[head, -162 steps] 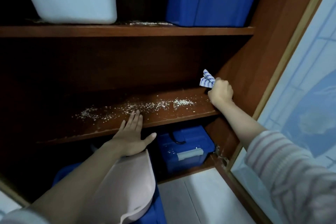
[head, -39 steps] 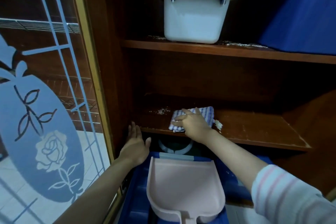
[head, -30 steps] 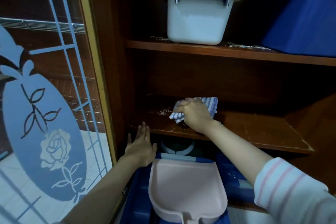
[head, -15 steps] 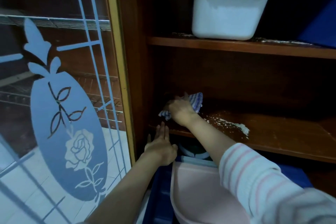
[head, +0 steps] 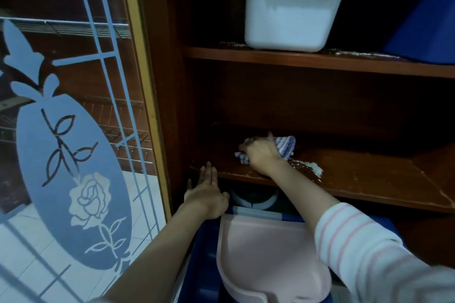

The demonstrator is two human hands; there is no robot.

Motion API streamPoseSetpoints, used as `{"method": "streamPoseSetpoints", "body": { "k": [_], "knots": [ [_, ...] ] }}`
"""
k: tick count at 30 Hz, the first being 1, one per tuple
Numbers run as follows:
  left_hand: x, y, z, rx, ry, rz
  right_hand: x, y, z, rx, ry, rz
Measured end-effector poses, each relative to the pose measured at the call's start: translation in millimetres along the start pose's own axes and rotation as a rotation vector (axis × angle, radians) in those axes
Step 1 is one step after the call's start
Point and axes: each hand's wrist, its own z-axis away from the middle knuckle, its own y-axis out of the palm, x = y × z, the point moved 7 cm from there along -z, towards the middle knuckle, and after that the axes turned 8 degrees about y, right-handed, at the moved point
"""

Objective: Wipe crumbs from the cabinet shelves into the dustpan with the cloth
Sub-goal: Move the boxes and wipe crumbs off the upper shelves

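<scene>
Since half a second ago the right hand (head: 262,155) has been shifted a little along the middle shelf (head: 357,179), and the crumb pile (head: 309,167) is now seen just beside the wrist, on its right, near the shelf's front edge. Fingers are closed over the bunched striped cloth (head: 285,146), which is pressed onto the shelf toward the left rear corner. The left hand (head: 206,194) is held flat and open, gripping nothing, with the fingertips at the front lip of the shelf at its left end. The pink dustpan (head: 261,253) is noted below the shelf edge, resting on a blue bin (head: 204,258) and held by neither hand (its mouth faces the cabinet, roughly under the pile). Progress is judged as partial: loose crumbs on the middle shelf appear to have been gathered into one heap, and the board to the right of it looks largely bare apart from pale scuffs, but nothing is seen in the dustpan yet. Left to do on this shelf, as judged: the far-left corner to be cleared, then the heap swept over the edge into the pan. The upper shelf (head: 295,59) has not been dealt with; a scatter of crumbs (head: 357,53) is visible along it beside the white lidded container (head: 290,12) and toward the dark blue tub (head: 428,27). Whether more crumbs lie behind those two cannot be told.
</scene>
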Motion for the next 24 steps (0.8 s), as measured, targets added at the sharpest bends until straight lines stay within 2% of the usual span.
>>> {"method": "streamPoseSetpoints", "body": {
  "k": [5,13,17,19,21,24],
  "knots": [
    [-1.7,-3.3,0.6,-0.014,-0.034,-0.033,-33.9,12.7,19.3,-0.042,0.019,-0.03],
    [-4.3,-3.7,3.4,-0.023,-0.05,-0.055,-56.5,14.1,30.3,0.029,0.054,-0.067],
    [-7.2,-10.5,1.8,0.005,-0.078,-0.118,-70.0,-1.9,28.6,-0.023,0.113,-0.19],
    [-18.1,-12.8,-0.7,0.011,-0.039,-0.148,-73.0,-17.9,24.9,-0.119,0.128,-0.258],
    [-37.6,-8.8,-2.3,0.004,0.076,-0.142,-69.1,-29.7,19.0,-0.187,0.118,-0.29],
    [-50.8,-5.1,-5.8,0.009,0.132,-0.056,-53.6,-33.1,6.8,-0.182,0.089,-0.266]
  ]
}}
